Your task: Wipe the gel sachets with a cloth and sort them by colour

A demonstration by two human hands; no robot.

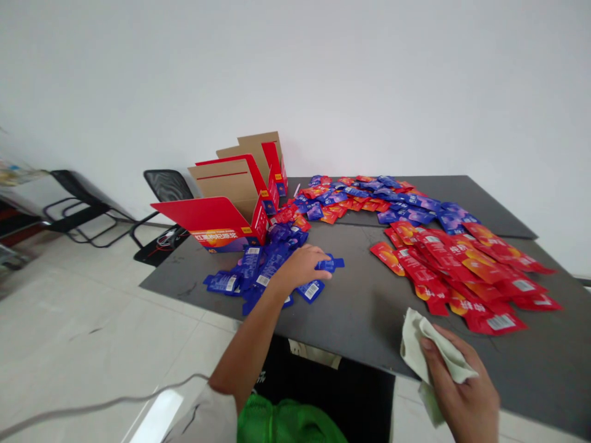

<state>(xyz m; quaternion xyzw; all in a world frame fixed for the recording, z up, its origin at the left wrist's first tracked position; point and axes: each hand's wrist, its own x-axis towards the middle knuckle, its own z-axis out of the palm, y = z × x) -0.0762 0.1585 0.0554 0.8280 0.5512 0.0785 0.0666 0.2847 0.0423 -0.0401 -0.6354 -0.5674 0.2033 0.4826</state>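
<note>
From where I stand, the head camera looks down on a dark grey table [351, 301] with foil sachets spread across it. A mixed heap of red and blue sachets [373, 200] runs along the far edge. Nearer, the packets lie apart by colour: blue sachets [258, 271] toward the left edge, red sachets [462, 271] toward the right, with bare tabletop between, so each colour stays easy to tell. The left hand [300, 267] reaches into the blue group, its fingers [321, 271] stretched over a lone blue sachet [330, 264]; whether they grip it or merely rest there, I cannot tell. The right hand [462, 394], off the near right edge, is clenched around a pale cloth [427, 344], which hangs loose from it. An opened red cardboard carton [217, 224] stands at the far left corner, flaps spread wide.
</note>
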